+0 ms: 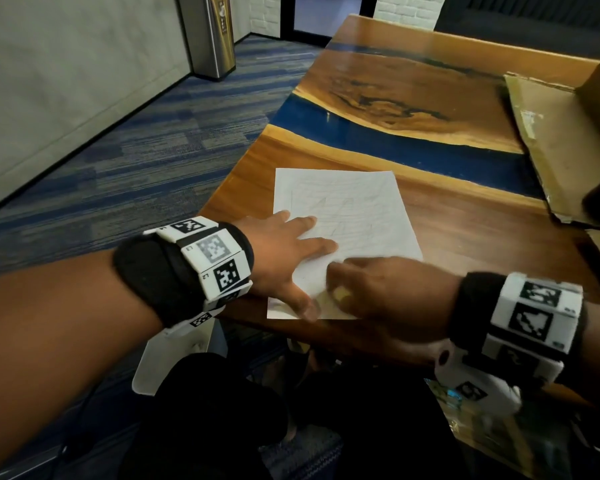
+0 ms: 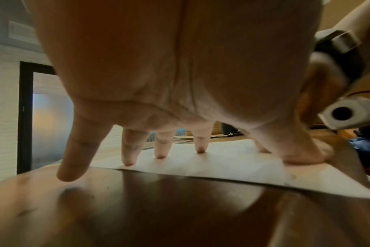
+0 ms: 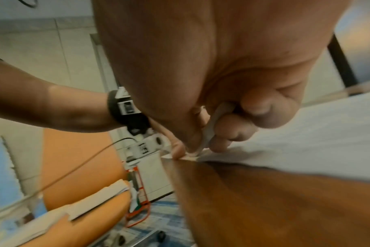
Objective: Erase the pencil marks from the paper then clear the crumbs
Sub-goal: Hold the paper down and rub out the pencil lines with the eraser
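Note:
A white sheet of paper (image 1: pixel 343 202) with faint pencil marks lies near the front edge of the wooden table (image 1: pixel 471 233). My left hand (image 1: pixel 274 251) rests spread flat on the sheet's left half, fingertips (image 2: pixel 161 155) and thumb pressing it down, the little finger on the bare wood. My right hand (image 1: pixel 381 289) is over the sheet's near part, just right of the left thumb. It pinches a small pale eraser (image 3: pixel 211 127) between thumb and fingers, its tip down on the paper (image 3: pixel 306 142) close to the near edge. The eraser (image 1: pixel 340 293) barely shows in the head view.
A flattened cardboard flap (image 1: pixel 551 140) lies on the table's right side, an arm's length from the sheet. A blue resin band (image 1: pixel 395 136) crosses the tabletop behind the paper. The table's left edge drops to carpet; a metal bin (image 1: pixel 212 36) stands far back.

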